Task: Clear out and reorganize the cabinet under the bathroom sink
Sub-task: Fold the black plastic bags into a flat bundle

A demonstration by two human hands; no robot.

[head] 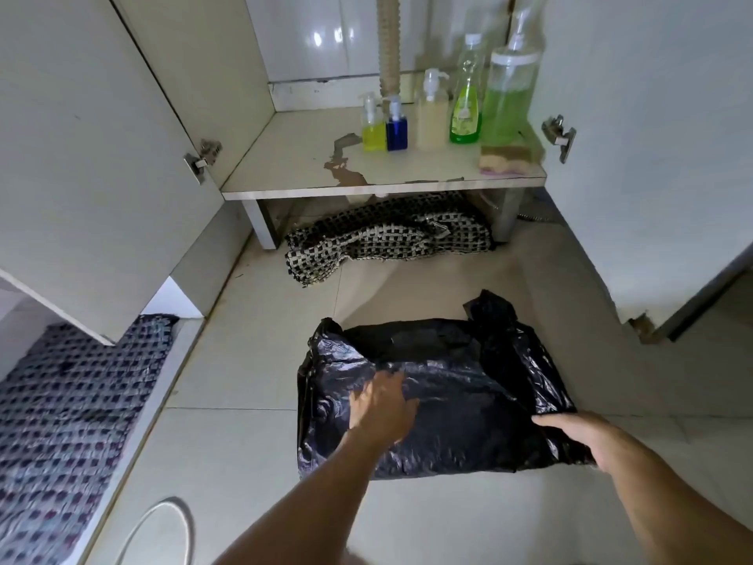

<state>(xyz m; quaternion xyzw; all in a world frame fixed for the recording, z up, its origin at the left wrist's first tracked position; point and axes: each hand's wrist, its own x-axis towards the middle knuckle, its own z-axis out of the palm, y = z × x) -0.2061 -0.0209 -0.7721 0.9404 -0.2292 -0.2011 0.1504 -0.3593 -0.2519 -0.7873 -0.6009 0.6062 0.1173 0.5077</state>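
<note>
Black plastic bag is lying flattened on the tiled floor, in front of the open cabinet and well apart from it. Left hand is pressing flat on the bag's left half, fingers straight and spread, palm down, holding nothing. Right hand is sitting at the bag's right near corner, thumb over the crumpled edge; the other fingers are hidden under the hand, so can't tell for sure if it's pinching the plastic or just resting on it. Cabinet shelf is showing peeled laminate near its front edge. Bottles are standing in a row at the shelf's back right: yellow pump bottle, blue bottle touching it, beige pump bottle, green squeeze bottle, large green pump jar. Sponge is lying at the front right corner of the shelf. Checkered mat is lying bunched on the floor, half under the shelf. Both doors are standing open. Corrugated drain hose is running down behind the bottles.
</note>
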